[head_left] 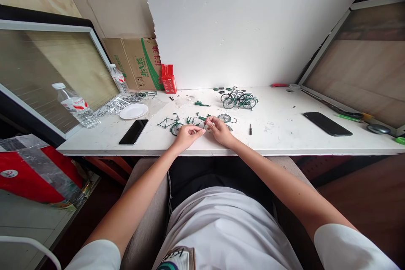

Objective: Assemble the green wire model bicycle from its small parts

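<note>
White shirt (221, 223) sits nearest me; beyond it, over the desk (95, 145), my right hand (220, 130) has fingers pinched on a thin part (204, 126), my left hand's (187, 136) fingertips close beside it, whether gripping I cannot tell. Near them lie a one-wheeled frame (176, 129) and loose wheels (224, 118), apparently left to join; farther back, standing bikes (242, 100) look done.

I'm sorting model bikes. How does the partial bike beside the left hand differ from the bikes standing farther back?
The partial bike shows one wheel; the standing bikes show several. The partial bike sits near the left hand, while the standing bikes are farther back, to the right. Both show green.
</note>
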Tool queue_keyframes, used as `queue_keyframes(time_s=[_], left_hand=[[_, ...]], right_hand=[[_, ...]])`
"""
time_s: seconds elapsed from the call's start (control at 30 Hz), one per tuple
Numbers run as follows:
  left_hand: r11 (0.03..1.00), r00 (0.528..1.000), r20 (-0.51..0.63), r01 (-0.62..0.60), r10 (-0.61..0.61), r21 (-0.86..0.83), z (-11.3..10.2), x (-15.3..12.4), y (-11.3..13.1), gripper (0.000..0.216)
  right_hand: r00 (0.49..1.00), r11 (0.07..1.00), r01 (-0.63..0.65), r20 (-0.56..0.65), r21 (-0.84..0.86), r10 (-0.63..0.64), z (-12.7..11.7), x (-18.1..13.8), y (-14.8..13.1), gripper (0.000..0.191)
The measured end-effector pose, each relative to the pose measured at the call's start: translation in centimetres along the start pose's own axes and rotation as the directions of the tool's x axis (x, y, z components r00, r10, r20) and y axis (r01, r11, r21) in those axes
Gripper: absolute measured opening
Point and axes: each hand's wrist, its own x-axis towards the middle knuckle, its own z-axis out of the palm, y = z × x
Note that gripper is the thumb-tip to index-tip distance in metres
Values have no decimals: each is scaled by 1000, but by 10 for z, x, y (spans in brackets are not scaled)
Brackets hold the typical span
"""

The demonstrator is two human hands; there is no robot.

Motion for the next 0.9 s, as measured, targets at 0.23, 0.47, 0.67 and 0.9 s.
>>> queue_keyframes(time_s=[0.23, 0.47, 0.67, 0.9], left_hand=[[995, 997, 42, 71, -69, -66, 0, -2, 4, 44], [997, 997, 57, 60, -57, -57, -1, -3, 5, 36], [997, 996, 72, 58, -55, -46, 0, -2, 2, 37], [999, 996, 80, 47, -45, -17, 1, -2, 2, 37]], right_hand=[[997, 990, -74, 19, 123, 72, 1, 1, 7, 45], [998, 992, -53, 23, 114, 51, 1, 2, 10, 42], [999, 995, -36, 17, 91, 35, 2, 2, 5, 46], [1000, 999, -1, 15, 36, 1, 2, -1, -1, 42]])
